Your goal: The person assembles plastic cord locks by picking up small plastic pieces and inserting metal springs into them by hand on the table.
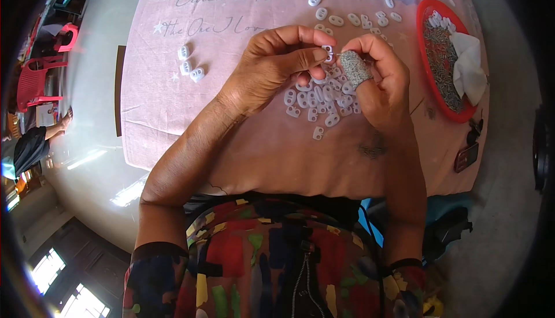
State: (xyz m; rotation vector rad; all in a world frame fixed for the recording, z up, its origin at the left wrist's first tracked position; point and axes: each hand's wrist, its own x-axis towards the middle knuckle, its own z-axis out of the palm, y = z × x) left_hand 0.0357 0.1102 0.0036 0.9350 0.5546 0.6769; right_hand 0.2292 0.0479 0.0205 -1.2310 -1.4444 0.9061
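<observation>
My left hand (269, 67) pinches a small white plastic piece with two holes (328, 54) between thumb and forefinger. Close beside it is my right hand (386, 84), its thumb wrapped in a grey knitted cover (354, 69). The right thumb and forefinger are pressed together at the white piece's edge; what they grip is too small to make out. Under both hands lies a loose heap of similar white pieces (312, 98). A red oval tray (424, 46) to the right holds many small metal parts (442, 58), several white pieces and a crumpled white cloth (469, 69).
A pink printed cloth (173, 110) covers the table. Three white pieces (185, 67) sit at the left; more (321, 13) lie in a line and clusters at the far side. A small dark device (466, 157) rests near the right edge. Red chairs (40, 78) and a person's leg (58, 126) appear at far left.
</observation>
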